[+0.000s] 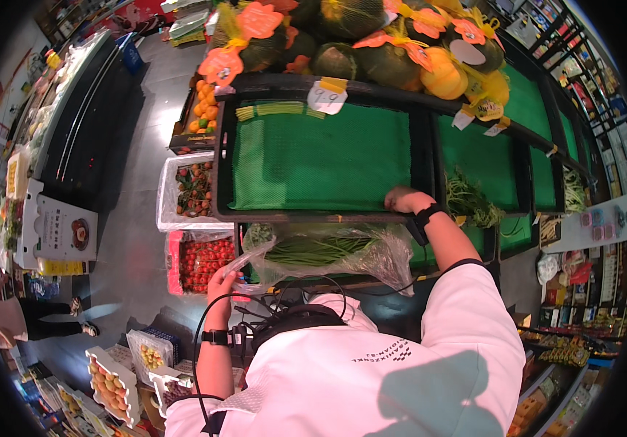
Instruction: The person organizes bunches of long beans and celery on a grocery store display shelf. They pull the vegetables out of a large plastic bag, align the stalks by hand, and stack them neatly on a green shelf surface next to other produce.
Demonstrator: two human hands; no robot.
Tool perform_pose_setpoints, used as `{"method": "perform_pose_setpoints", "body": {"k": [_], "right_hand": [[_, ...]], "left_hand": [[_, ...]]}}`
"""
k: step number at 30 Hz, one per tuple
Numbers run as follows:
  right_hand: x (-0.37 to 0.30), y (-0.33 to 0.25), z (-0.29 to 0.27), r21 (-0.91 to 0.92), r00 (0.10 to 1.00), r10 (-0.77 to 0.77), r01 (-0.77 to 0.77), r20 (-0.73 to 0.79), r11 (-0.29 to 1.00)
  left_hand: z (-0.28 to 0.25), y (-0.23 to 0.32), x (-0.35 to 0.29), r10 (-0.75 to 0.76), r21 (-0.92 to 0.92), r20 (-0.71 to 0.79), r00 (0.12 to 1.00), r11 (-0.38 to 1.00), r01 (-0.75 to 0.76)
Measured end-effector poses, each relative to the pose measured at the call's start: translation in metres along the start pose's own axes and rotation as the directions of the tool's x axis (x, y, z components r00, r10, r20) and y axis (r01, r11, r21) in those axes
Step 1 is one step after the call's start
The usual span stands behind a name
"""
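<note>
A clear plastic bag of long green stems lies on the lower shelf in front of me. My left hand is closed on the bag's left edge, pulling a strip of film taut. Above it, a black-framed tray lined with a green mat holds a thin row of yellow-green stalks at its far side. My right hand rests at the tray's near right corner, fingers curled down. Whatever those fingers may hold is hidden.
Netted pumpkins with orange tags fill the top shelf. Cherry tomatoes and oranges stand in boxes to the left. Leafy greens lie in the right tray. A person stands at the far left. Dark cables hang before my chest.
</note>
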State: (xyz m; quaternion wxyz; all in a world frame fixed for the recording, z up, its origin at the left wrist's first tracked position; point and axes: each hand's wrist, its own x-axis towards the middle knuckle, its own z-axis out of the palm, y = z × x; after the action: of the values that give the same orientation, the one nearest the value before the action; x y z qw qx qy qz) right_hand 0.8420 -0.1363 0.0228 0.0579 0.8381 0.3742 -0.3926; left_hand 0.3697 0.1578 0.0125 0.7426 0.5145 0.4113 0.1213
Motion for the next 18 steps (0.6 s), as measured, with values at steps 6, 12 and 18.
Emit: {"method": "perform_pose_setpoints", "body": {"k": [6, 12, 18], "right_hand": [[-0.011, 0.009, 0.004, 0.024, 0.996, 0.062, -0.061, -0.06, 0.998], [-0.117, -0.119, -0.048, 0.171, 0.749, -0.18, 0.366, -0.638, 0.915], [-0.221, -0.239, -0.022, 0.164, 0.824, -0.259, 0.386, -0.504, 0.908]], "left_hand": [[0.001, 0.012, -0.013, 0.019, 0.058, 0.014, 1.0, 0.998, -0.02], [-0.008, 0.016, -0.017, 0.077, 0.068, 0.134, 0.988, 0.994, -0.087], [-0.011, 0.024, -0.012, 0.206, -0.285, 0.374, 0.904, 0.953, -0.1]]}}
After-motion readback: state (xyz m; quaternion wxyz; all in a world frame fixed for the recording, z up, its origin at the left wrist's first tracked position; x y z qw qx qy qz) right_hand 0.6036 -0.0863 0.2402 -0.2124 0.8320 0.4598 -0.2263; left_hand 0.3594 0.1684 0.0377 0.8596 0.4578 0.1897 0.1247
